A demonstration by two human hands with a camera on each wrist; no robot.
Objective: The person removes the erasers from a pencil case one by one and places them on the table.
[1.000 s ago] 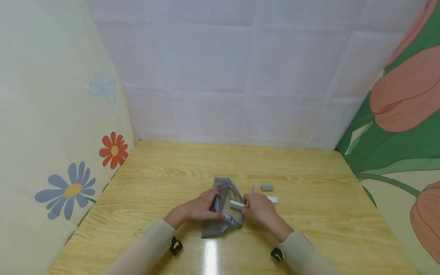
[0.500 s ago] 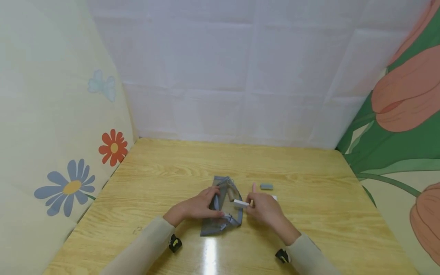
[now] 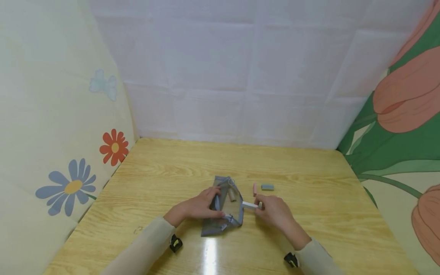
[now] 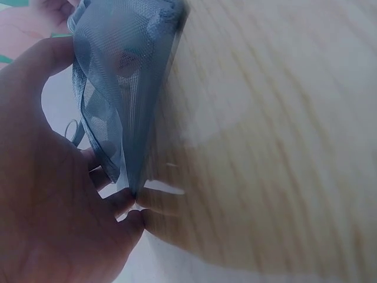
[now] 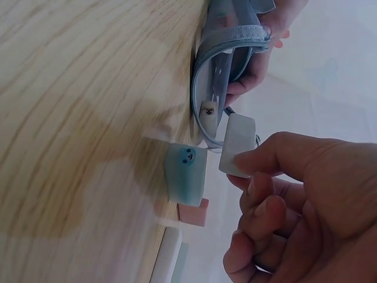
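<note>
My left hand (image 3: pixel 196 205) holds a grey-blue mesh pouch (image 3: pixel 210 228) by its near-left side, with the thumb and fingers spread around the mesh (image 4: pixel 112 53). The pouch's mouth gapes toward the right. My right hand (image 3: pixel 275 210) pinches a small white eraser (image 3: pixel 249 205) between thumb and fingertips, just right of the pouch opening (image 5: pixel 238 138). Inside the pouch lies a beige block (image 3: pixel 232 195); a small printed face shows on its end (image 5: pixel 209 111). A pale blue eraser with a face (image 5: pixel 187 171) stands on the table close to the right fingertips.
A pink block (image 3: pixel 254 189) and a blue-grey block (image 3: pixel 267 187) lie on the wooden table (image 3: pixel 172 164) beyond the right hand. In the right wrist view, a white block (image 5: pixel 166 253) lies nearby. Printed cloths hang along both sides, with a white cloth (image 3: pixel 213 76) behind.
My right hand has drawn back to the right, taking the white eraser from over the pouch to beside its opening. The left hand stays in place on the pouch.
</note>
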